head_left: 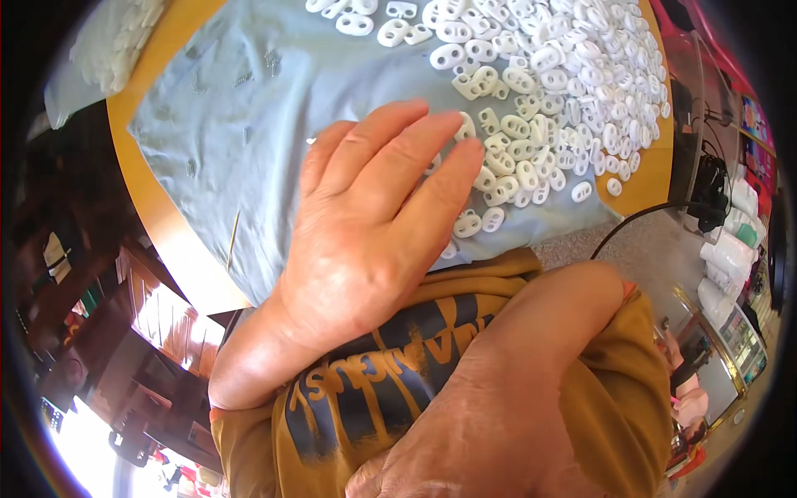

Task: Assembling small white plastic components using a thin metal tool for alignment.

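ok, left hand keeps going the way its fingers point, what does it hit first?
The left hand already has fingertips at the pile of small white plastic two-hole toggles on the grey cloth; likely those nearest ones first.

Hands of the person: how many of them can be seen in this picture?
1. The left hand lies flat on the grey cloth, fingers touching the white plastic pieces. The right arm bends inward; its hand is hidden.

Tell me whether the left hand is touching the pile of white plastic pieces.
Touching. The head view shows the left hand flat on the cloth, fingertips resting against the white plastic pieces.
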The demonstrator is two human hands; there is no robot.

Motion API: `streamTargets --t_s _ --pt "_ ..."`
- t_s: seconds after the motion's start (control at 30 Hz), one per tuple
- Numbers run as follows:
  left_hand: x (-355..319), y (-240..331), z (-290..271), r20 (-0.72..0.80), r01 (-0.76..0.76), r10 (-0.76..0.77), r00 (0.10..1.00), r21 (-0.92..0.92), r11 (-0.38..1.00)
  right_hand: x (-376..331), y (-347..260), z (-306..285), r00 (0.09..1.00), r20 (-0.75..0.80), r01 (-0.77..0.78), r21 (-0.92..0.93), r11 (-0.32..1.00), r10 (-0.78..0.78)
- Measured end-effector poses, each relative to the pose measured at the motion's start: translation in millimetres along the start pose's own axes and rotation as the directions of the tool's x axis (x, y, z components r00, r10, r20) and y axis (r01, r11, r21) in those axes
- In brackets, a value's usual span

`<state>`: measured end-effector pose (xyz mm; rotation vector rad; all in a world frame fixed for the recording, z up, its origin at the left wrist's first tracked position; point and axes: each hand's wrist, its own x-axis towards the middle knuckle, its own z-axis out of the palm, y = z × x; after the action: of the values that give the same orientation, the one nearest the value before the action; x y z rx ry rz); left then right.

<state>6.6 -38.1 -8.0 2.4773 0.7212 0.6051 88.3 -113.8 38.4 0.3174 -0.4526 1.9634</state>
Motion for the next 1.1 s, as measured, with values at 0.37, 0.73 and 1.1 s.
streamTargets --t_s 0.37,0.73,1.1 --pt "20 -7 12 -0.024 -0.036 0.040 0.999 0.137 0.990 2 -14 0 0.982 0.187 -0.028 0.024 0.999 0.023" --pt "36 -8 34 -0.120 -0.096 0.117 0.986 0.166 0.981 19 -10 3 0.965 0.262 0.049 -0.049 0.998 -0.034" --pt "23 -13 7 0.016 -0.084 0.082 0.996 0.117 0.990 60 -14 -27 0.948 0.196 -0.252 -0.018 0.968 0.250"
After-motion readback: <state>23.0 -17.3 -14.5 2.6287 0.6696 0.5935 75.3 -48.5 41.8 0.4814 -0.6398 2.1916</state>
